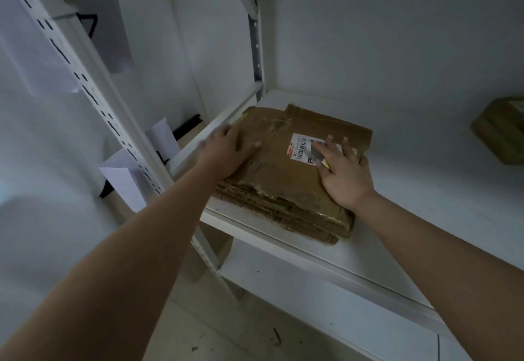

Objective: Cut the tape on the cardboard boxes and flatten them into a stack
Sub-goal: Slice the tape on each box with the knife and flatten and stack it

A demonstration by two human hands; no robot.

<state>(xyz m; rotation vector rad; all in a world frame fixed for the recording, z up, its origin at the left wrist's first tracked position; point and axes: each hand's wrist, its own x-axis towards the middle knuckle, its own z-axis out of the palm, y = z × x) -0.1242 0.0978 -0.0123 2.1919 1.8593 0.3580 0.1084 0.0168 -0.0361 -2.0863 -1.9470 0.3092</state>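
Observation:
A stack of flattened brown cardboard boxes (283, 179) lies on the white shelf (402, 199), near its left end. The top sheet carries a white shipping label (299, 146) and strips of glossy tape. My left hand (226, 150) rests flat on the stack's left side, fingers straight. My right hand (344, 170) lies on the right side with fingers spread, partly covering the label. A small cutter (319, 156) with a grey blade and yellow body is tucked between its thumb and forefinger, its blade lying over the label.
Another brown taped box (502, 130) stands at the far right of the same shelf. A slotted white upright (93, 96) with paper tags runs down the left. A lower shelf board (312, 298) sits beneath, and bits of debris lie on the floor.

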